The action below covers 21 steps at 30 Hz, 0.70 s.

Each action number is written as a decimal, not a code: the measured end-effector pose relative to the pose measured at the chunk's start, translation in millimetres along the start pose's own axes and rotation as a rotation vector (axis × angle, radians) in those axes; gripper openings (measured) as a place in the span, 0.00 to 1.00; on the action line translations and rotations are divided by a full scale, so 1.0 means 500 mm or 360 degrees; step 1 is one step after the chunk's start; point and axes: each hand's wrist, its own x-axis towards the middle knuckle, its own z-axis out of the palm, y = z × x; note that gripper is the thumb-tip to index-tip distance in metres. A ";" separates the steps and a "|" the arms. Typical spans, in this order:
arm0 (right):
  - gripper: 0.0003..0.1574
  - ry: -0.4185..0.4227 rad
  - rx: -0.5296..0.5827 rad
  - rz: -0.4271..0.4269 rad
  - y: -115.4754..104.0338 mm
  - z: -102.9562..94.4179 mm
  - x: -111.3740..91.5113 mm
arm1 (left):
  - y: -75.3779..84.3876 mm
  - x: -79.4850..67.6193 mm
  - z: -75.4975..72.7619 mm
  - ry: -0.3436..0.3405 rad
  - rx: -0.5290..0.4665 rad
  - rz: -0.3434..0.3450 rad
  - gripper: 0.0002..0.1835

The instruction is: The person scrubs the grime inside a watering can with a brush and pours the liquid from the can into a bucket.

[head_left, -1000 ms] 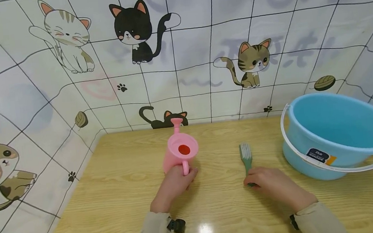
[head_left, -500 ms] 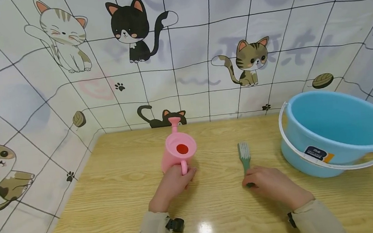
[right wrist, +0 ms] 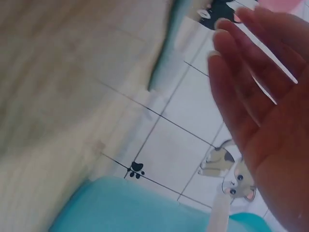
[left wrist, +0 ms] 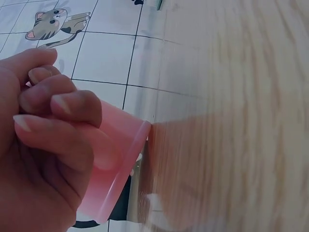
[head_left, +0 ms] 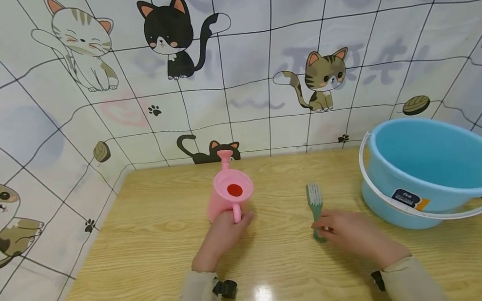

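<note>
In the head view my left hand (head_left: 223,233) grips the handle of a pink watering can (head_left: 219,203). The can stands on the table with its spout pointing away and a red hole in its top. Curled fingers wrap its handle in the left wrist view, where the can's pink body (left wrist: 123,133) partly shows behind them. My right hand (head_left: 355,234) hovers over the handle end of a green fork (head_left: 315,200), which lies tines away on the table. The right wrist view shows that hand's fingers (right wrist: 231,67) extended, with a gap between them and the fork (right wrist: 165,55).
A light blue bucket (head_left: 388,208) with a white handle (head_left: 406,207) stands at the right of the wooden table (head_left: 279,259), close beside my right hand. Behind and at both sides hangs a cat-patterned cloth (head_left: 250,71) with grid lines.
My right hand's fingers have opened off the fork's handle, and its end now shows beneath them. The fork and the watering can stay in place, my left hand still on its handle.
</note>
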 end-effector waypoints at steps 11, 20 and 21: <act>0.15 0.1287 -0.0074 -0.0089 0.014 -0.175 -0.051 | 0.012 0.015 0.005 0.0063 -0.0110 -0.0047 0.24; 0.22 0.1851 0.0171 0.1275 0.077 -0.282 -0.169 | 0.013 0.016 0.055 0.0308 -0.0087 -0.0031 0.30; 0.22 0.1825 0.0250 0.1441 0.087 -0.283 -0.174 | 0.013 0.016 0.055 0.0331 -0.0098 -0.0032 0.30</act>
